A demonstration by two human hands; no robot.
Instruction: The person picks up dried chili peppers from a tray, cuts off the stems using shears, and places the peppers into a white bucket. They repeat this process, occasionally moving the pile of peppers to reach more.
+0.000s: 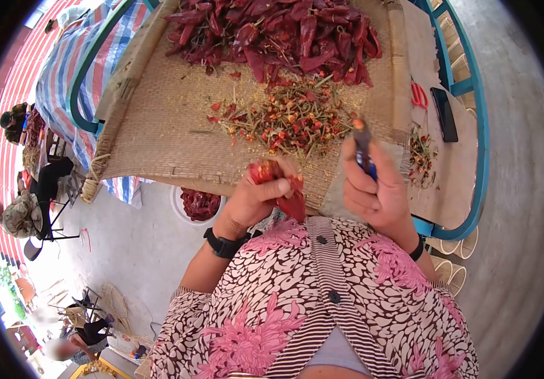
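Note:
My left hand (256,197) is closed around a dried red chili pepper (292,205) close to my shirt front. In my right hand (376,189) is a pair of blue-handled pliers (363,148), pointing away from me. An orange bit shows at their dark jaws, slightly blurred. Just beyond both hands, a heap of cut stems and chili tops (291,117) lies on the woven mat (158,126). Whole red chilies (284,35) are piled at the mat's far end.
A white basin (176,205) of red chilies stands on the floor below left. Red-handled scissors (418,95), a phone (444,114) and more trimmings (422,155) lie right of the mat, inside a teal metal frame (479,126). Other people sit at the left.

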